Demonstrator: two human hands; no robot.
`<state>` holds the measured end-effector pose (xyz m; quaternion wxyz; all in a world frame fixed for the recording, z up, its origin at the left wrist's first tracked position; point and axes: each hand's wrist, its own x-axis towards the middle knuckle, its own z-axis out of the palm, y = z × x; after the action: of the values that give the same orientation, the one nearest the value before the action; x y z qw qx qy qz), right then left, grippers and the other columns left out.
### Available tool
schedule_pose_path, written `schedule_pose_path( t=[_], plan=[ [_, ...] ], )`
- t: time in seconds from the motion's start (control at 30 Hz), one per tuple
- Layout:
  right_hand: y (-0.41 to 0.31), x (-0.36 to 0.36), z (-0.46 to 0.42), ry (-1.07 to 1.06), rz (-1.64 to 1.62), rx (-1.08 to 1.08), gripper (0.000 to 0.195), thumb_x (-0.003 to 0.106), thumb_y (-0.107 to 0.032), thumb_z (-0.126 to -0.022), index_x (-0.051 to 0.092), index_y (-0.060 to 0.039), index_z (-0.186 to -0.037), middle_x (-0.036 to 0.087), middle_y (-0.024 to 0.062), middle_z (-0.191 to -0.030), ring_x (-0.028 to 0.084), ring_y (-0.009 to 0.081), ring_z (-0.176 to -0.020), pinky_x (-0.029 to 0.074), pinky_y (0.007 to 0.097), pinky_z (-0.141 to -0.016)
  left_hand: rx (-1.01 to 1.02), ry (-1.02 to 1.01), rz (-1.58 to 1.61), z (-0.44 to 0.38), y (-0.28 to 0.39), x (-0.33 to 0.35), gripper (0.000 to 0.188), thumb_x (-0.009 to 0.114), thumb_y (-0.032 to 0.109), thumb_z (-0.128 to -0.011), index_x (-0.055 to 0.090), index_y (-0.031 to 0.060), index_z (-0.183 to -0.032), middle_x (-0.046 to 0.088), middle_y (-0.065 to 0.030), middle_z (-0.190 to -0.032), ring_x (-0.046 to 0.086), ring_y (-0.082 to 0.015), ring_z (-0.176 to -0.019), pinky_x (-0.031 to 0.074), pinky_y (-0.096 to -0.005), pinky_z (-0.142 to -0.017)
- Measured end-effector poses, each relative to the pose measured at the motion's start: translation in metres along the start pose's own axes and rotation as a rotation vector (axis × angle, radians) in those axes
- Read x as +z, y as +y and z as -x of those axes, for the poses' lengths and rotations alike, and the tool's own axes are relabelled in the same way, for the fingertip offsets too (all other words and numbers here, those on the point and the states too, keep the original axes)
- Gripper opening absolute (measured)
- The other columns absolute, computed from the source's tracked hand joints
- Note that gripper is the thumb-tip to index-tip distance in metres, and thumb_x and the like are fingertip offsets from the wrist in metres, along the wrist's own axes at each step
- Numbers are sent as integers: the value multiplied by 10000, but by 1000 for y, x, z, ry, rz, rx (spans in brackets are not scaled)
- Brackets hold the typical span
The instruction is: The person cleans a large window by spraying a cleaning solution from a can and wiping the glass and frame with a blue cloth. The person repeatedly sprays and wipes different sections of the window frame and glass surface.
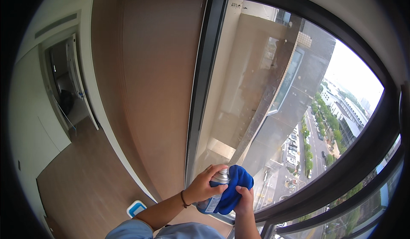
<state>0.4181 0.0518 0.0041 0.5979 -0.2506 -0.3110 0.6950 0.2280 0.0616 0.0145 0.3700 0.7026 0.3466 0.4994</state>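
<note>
My left hand (pixel 205 183) grips an aerosol can (pixel 212 202) with a silver top and a blue-and-white body that bears writing. Its index finger rests on the white nozzle at the top. A folded blue cloth (pixel 235 187) is held in my right hand (pixel 245 199), thumb pressed on its front. Can and cloth are side by side and appear to touch, both in front of the lower part of a large window pane (pixel 256 111). Pale spots and smudges show on the glass. The fingers behind the cloth are hidden.
A dark window frame (pixel 208 79) borders the glass, beside a brown panel (pixel 157 79) on the left. A blue-and-white container (pixel 136 208) sits on the wood floor (pixel 83 175), near my left forearm. Further back is an open door (pixel 84 88). Buildings and a road lie outside, far below.
</note>
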Motion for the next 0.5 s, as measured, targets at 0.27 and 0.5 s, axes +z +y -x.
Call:
schedule_pose_path(
  t=[0.27, 0.5],
  plan=[
    [-87, 72, -95, 11, 362, -428, 313, 570, 34, -846, 651, -28, -1141, 669, 40, -907, 634, 153, -750, 530, 283, -673, 216, 663, 53, 42, -32, -81, 964, 775, 271, -814, 209, 12, -1550, 562, -140, -1242, 597, -191, -1057, 502, -335, -927],
    [-213, 261, -221, -17, 1026, -1272, 262, 553, -53, -822, 656, 26, -1050, 667, 137, -815, 644, 234, -745, 512, 376, -684, 357, 888, -117, 46, -55, -143, 1051, 796, 235, -746, 154, 12, -1548, 556, -198, -1270, 579, -254, -1106, 486, -371, -971]
  ],
)
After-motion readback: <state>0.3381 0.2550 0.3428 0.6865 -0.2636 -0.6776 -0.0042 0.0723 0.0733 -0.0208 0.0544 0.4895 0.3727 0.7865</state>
